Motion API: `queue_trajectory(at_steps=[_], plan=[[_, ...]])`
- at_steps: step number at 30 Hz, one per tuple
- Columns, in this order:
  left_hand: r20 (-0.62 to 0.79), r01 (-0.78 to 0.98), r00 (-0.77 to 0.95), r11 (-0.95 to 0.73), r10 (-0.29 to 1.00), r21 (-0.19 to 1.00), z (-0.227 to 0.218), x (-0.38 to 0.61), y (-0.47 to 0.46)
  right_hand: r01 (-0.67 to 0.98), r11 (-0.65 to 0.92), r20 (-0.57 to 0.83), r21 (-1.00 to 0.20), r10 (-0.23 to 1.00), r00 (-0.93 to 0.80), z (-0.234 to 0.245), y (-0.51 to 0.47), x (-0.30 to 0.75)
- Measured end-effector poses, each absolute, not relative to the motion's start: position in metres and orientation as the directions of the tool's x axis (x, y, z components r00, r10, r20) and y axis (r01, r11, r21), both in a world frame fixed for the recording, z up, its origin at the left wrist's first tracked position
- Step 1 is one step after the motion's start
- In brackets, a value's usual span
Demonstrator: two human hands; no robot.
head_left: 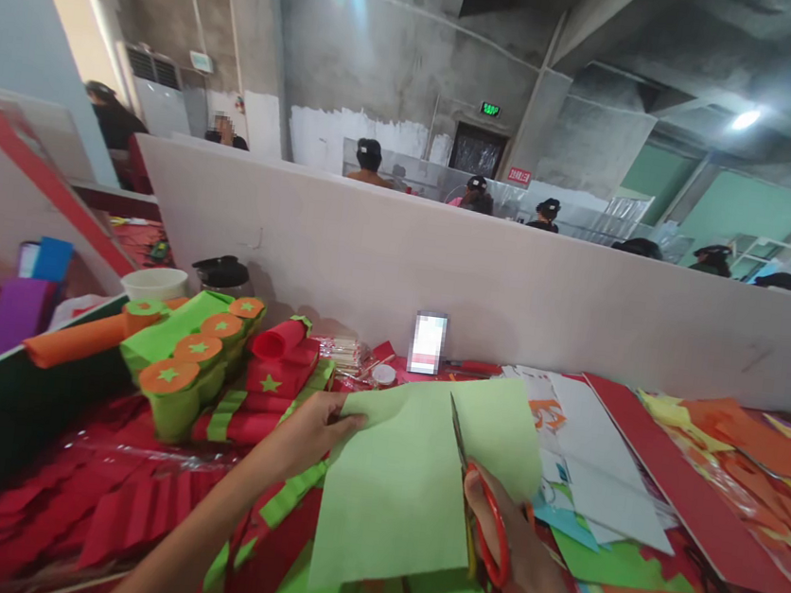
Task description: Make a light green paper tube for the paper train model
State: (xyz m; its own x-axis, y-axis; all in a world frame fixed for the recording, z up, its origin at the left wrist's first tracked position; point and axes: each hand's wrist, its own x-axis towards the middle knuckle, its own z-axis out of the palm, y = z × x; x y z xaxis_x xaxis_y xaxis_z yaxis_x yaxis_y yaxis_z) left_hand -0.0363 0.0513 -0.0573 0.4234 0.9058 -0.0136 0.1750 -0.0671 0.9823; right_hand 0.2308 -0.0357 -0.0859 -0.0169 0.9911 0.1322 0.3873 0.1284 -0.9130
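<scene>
A light green paper sheet (403,483) is held up over the red table. My left hand (308,434) pinches its upper left edge. My right hand (516,548) grips red-handled scissors (479,501) whose blades run up into the sheet, with a cut partway through it from the bottom. The part of the sheet right of the blades curls away.
Green and red paper rolls with orange star discs (206,361) lie to the left. Loose coloured sheets (614,512) cover the right side. A small jar (427,343) stands by the white partition (483,278). A white cup (154,283) sits far left. People sit behind the partition.
</scene>
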Motion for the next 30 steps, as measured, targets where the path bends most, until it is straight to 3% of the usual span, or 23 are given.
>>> queue_trajectory(at_steps=[5, 13, 23, 30], plan=[[-0.004, 0.145, 0.467, -0.072, 0.885, 0.987, -0.056, -0.037, 0.051, 0.364, 0.085, 0.062, -0.927, 0.995, -0.075, -0.085, -0.036, 0.228], [0.068, 0.194, 0.439, -0.168, 0.896, 0.966, -0.057, -0.041, 0.054, 0.399, 0.146, 0.126, -0.905, 0.989, -0.078, -0.092, -0.027, 0.221], [-0.018, 0.076, 0.434, -0.017, 0.901, 0.997, -0.057, -0.043, 0.052, 0.407, 0.132, 0.100, -0.904, 0.990, -0.098, -0.091, -0.026, 0.214], [-0.026, 0.073, 0.378, -0.002, 0.925, 0.997, -0.068, -0.038, 0.055, 0.404, 0.125, 0.107, -0.906, 0.992, -0.065, -0.100, -0.022, 0.213]])
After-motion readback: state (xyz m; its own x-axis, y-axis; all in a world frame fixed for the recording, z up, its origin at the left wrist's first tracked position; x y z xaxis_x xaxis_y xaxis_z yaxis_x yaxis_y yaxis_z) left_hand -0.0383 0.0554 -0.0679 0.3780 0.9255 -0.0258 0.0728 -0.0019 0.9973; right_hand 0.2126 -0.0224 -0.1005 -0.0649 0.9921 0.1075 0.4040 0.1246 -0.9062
